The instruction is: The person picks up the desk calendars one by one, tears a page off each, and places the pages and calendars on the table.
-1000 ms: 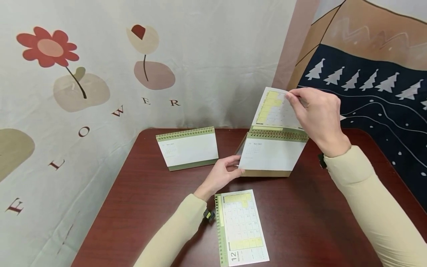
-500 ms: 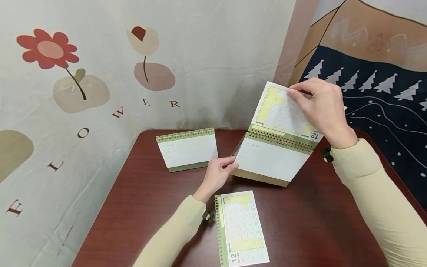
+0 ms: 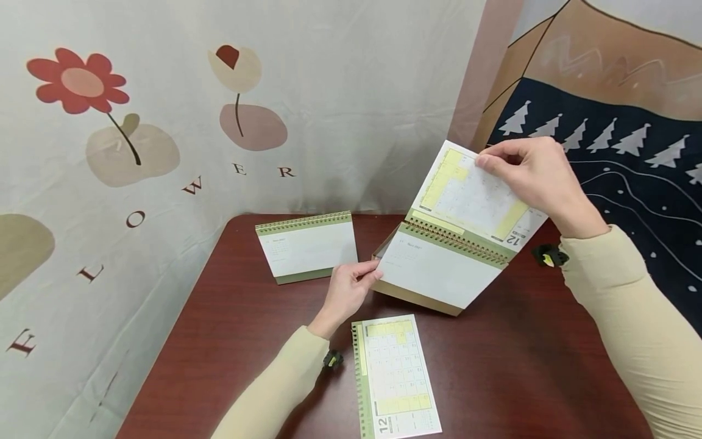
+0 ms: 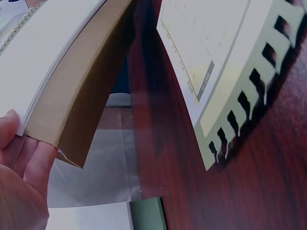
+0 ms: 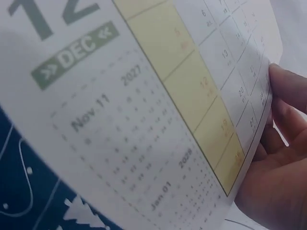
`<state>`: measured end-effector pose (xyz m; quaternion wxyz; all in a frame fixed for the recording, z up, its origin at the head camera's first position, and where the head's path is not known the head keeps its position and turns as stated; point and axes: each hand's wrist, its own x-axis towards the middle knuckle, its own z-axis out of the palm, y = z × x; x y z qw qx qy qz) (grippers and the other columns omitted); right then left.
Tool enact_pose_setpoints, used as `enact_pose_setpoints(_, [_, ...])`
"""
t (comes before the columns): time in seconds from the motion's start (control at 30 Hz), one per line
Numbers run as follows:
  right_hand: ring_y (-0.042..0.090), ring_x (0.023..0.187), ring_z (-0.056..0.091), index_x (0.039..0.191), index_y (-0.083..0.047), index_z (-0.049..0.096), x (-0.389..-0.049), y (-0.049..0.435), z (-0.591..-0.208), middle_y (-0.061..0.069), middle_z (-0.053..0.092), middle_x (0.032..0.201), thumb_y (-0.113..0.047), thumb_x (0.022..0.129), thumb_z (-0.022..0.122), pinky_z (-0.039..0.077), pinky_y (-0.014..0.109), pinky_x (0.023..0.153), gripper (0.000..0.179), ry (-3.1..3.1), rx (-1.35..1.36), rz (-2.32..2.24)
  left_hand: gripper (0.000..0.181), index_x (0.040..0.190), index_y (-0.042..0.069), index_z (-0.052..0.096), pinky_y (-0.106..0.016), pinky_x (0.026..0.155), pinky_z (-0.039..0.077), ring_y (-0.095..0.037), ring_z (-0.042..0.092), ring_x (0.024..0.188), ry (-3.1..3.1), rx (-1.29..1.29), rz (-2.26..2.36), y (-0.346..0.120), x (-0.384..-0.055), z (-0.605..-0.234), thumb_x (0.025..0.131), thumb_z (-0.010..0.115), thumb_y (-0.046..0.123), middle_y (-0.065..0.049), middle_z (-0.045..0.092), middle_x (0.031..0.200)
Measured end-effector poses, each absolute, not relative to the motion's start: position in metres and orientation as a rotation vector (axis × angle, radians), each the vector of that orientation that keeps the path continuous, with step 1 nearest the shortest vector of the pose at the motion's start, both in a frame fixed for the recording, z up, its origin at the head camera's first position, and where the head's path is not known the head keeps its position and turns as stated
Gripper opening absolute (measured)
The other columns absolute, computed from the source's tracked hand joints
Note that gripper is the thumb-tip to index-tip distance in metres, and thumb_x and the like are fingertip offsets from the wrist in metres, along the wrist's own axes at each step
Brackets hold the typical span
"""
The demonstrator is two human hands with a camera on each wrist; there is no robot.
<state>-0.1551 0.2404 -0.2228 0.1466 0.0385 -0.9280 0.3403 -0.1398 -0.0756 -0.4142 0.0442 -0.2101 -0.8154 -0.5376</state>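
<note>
A spiral-bound desk calendar (image 3: 433, 268) with a brown cardboard stand is tilted at the back right of the table. My left hand (image 3: 347, 291) grips its left edge, thumb on the white page and fingers around the cardboard, as the left wrist view shows. A calendar page (image 3: 471, 195) marked 12 is raised above the gold wire binding. My right hand (image 3: 540, 180) pinches that page by its upper edge. In the right wrist view the December page (image 5: 144, 110) bends toward the fingers.
A second desk calendar (image 3: 309, 249) with a green base stands to the left. Near the front lies a loose December sheet (image 3: 397, 375) with punched holes along its green edge. Behind the dark red table (image 3: 219, 341) hang printed cloths (image 3: 340, 110).
The desk calendar has tilted and turned, its lower right corner coming nearer. My left hand has shifted slightly left with it. The raised page now shows more of its face, including the 12.
</note>
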Motion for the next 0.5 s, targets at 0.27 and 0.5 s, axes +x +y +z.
enact_pose_setpoints(0.27, [0.019, 0.074, 0.065, 0.121, -0.007, 0.077, -0.158, 0.250, -0.232, 0.012, 0.068, 0.111, -0.041, 0.099, 0.069, 0.056, 0.029, 0.055, 0.041, -2.666, -0.007, 1.244, 0.023, 0.114, -0.005, 0.077, -0.045, 0.091, 0.058, -0.030, 0.073, 0.107, -2.450, -0.634, -1.571, -0.075, -0.135, -0.410, 0.094, 0.075, 0.004, -0.018, 0.076, 0.109])
enact_pose_setpoints(0.5, [0.019, 0.074, 0.066, 0.121, -0.009, 0.076, -0.158, 0.258, -0.235, 0.006, 0.069, 0.106, -0.045, 0.100, 0.067, 0.056, 0.033, 0.055, 0.042, -2.700, -0.048, 1.277, 0.022, 0.113, -0.003, 0.078, -0.041, 0.086, 0.059, -0.023, 0.075, 0.097, -2.456, -0.662, -1.515, -0.074, -0.134, -0.405, 0.094, 0.075, 0.005, -0.015, 0.077, 0.105])
